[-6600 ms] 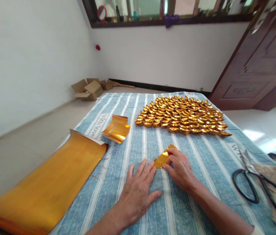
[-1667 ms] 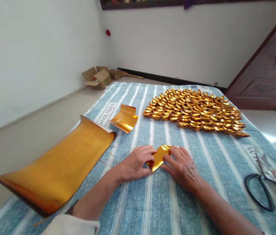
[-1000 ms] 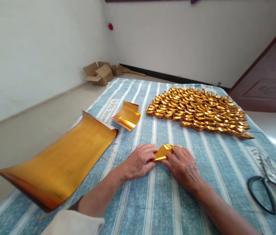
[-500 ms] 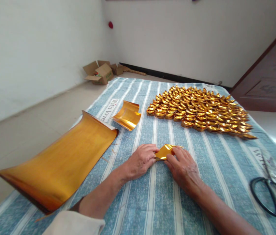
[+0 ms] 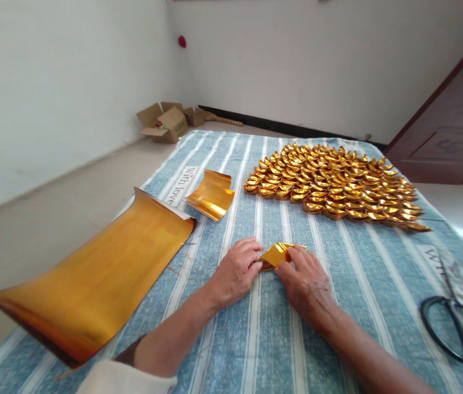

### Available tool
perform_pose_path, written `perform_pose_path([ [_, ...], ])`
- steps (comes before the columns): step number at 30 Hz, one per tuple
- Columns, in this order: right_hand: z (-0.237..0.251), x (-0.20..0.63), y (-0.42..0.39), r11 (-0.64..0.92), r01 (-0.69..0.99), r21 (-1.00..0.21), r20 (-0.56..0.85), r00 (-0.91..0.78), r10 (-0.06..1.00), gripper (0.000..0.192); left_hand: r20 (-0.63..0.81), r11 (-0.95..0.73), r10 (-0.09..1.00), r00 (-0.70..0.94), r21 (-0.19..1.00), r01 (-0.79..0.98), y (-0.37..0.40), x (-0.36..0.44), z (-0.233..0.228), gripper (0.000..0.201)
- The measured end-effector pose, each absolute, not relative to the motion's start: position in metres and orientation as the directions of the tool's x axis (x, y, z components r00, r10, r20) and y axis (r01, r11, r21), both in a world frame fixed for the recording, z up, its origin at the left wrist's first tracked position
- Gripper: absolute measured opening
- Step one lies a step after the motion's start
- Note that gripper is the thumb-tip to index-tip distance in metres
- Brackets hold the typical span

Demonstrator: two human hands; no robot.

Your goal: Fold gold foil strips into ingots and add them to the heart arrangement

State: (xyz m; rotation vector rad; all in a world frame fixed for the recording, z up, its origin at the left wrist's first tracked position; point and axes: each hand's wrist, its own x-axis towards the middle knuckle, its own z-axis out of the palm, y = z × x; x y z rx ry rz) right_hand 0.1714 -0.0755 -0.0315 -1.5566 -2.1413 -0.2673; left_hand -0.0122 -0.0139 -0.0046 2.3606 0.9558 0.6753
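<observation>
In the head view, the left hand (image 5: 237,269) and the right hand (image 5: 305,278) meet over a small folded gold foil piece (image 5: 277,254), which lies on the striped cloth (image 5: 272,339) between their fingertips. The left hand's fingers are curled together and pinch the piece's left end; the right hand's fingers lie on its right end, pressing it flat against the cloth. Half a second ago the piece sat a little more open between the two hands; now the hands have drawn closer and the piece looks flatter and narrower, with its far tip poking out beyond the right hand's fingers.

Out beyond both hands, further from the person, lies a broad bed of finished gold ingots (image 5: 333,183), unchanged. Beyond the left hand and slightly outward from it sits a curled gold sheet (image 5: 210,194); further out to that hand's left lies a large gold foil sheet (image 5: 95,279), its near end raised off the cloth. Well out to the right of the right hand are black-handled scissors (image 5: 452,331), partly cut off by the frame edge. Cardboard boxes (image 5: 165,121) stand on the floor far past the left hand.
</observation>
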Motion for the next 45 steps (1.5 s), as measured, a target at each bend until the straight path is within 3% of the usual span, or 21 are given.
perform_pose_path([
  [10, -0.030, 0.171, -0.077, 0.331, 0.937, -0.114, 0.467, -0.244, 0.850, 0.016, 0.308, -0.577, 0.807, 0.504, 0.592, 0.562, -0.015, -0.010, -0.014, 0.010],
  [40, -0.030, 0.172, -0.078, 0.329, 0.939, -0.104, 0.451, -0.250, 0.857, 0.015, 0.375, -0.621, 0.783, 0.496, 0.498, 0.605, -0.017, -0.005, -0.018, 0.009],
  [45, -0.027, 0.175, -0.080, 0.363, 0.929, -0.069, 0.427, -0.301, 0.852, 0.024, 0.373, -0.617, 0.787, 0.492, 0.507, 0.602, -0.017, -0.006, -0.019, 0.009],
])
